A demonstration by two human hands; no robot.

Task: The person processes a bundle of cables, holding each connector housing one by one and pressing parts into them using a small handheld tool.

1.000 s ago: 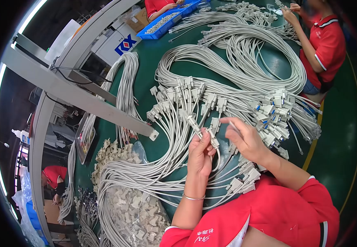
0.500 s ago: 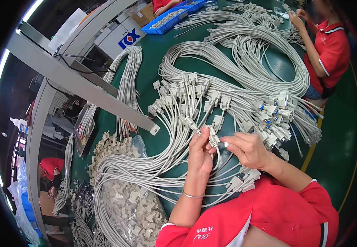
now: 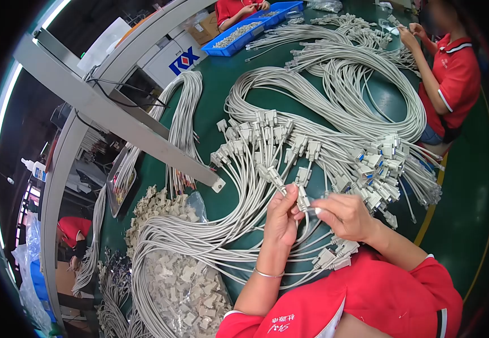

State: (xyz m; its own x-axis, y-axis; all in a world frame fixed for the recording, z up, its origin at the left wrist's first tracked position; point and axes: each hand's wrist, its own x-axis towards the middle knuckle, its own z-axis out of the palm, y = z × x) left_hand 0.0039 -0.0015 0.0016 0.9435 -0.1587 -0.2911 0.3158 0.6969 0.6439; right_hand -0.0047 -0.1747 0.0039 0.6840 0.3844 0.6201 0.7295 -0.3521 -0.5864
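Observation:
My left hand [image 3: 281,221], with a bracelet at the wrist, is closed around a grey cable connector [image 3: 303,198] near its cable end. A second connector [image 3: 276,179] stands just past its thumb; whether the hand grips that one too, I cannot tell. My right hand [image 3: 347,216] is beside the held connector, thumb and fingers pinched together. A small white bit shows at its fingertips, too small to name. Beyond both hands lies a fan of grey connectors [image 3: 250,135] on their cables. More connectors [image 3: 334,256] rest close to my body, below the right hand.
Connectors with blue faces [image 3: 377,160] are heaped at right. Bags of loose grey shells [image 3: 185,287] lie lower left. A metal frame bar [image 3: 137,129] crosses the left side of the green table [image 3: 213,112]. Co-workers in red shirts [image 3: 453,79] are around; blue trays [image 3: 233,40] stand at the back.
The whole view has shifted slightly, so the scene sits a little lower and further right. Both hands keep nearly the same pose around the connector.

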